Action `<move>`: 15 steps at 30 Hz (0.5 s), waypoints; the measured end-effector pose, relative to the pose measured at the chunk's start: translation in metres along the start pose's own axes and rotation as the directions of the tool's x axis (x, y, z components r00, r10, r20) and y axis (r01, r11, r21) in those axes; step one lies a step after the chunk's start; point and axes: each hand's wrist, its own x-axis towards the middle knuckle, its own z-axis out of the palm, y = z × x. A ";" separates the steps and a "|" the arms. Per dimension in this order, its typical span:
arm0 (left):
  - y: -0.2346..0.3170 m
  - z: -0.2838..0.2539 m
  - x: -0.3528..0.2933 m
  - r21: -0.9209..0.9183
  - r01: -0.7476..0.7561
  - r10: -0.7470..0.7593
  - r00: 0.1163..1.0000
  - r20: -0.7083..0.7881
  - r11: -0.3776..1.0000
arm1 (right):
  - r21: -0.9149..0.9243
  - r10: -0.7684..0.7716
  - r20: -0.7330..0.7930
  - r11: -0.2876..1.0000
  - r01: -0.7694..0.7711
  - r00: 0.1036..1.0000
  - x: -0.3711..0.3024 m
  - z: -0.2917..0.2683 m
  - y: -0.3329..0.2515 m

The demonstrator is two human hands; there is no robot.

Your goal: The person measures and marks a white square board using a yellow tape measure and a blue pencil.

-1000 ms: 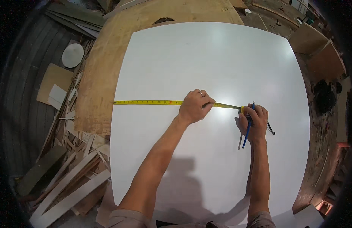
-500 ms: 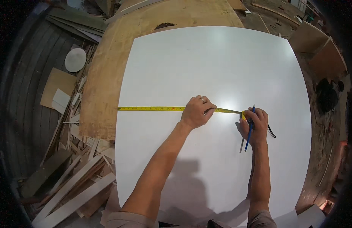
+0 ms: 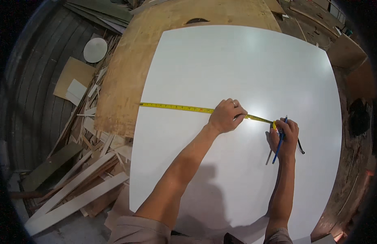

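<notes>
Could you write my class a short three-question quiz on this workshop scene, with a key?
1. True or false: the left hand touches the yellow tape.
2. Besides the tape case, what does the right hand hold? A) a hammer; B) a blue pencil-like stick; C) a paintbrush.
3. Fill the gap: the toothed blade shows just beyond the ____ edge of the white panel, as the person sees it.

Key: 1. True. 2. B. 3. Far.
</notes>
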 end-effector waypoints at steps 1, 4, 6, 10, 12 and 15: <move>0.000 0.002 0.002 -0.011 -0.005 0.005 1.000 0.003 1.000 | -0.004 -0.012 -0.003 1.000 0.012 1.000 -0.001 -0.001 0.001; -0.003 0.001 0.002 0.007 -0.025 0.025 1.000 -0.018 1.000 | -0.009 -0.047 0.001 0.999 0.047 0.999 0.003 0.000 0.005; -0.005 0.007 0.000 0.011 -0.059 0.060 0.997 -0.058 0.998 | 0.002 -0.009 -0.005 1.000 0.009 1.000 0.001 0.003 0.002; -0.001 0.009 0.002 0.003 -0.004 0.004 1.000 -0.018 1.000 | 0.020 -0.008 0.003 1.000 0.008 1.000 0.001 0.001 0.009; 0.001 0.010 0.002 0.018 0.010 -0.010 1.000 -0.006 1.000 | 0.012 0.014 0.020 1.000 -0.014 1.000 0.000 -0.002 0.009; -0.001 0.010 0.002 0.032 -0.007 0.008 1.000 -0.026 0.999 | 0.019 0.034 0.033 0.999 -0.035 0.999 0.000 -0.003 0.006</move>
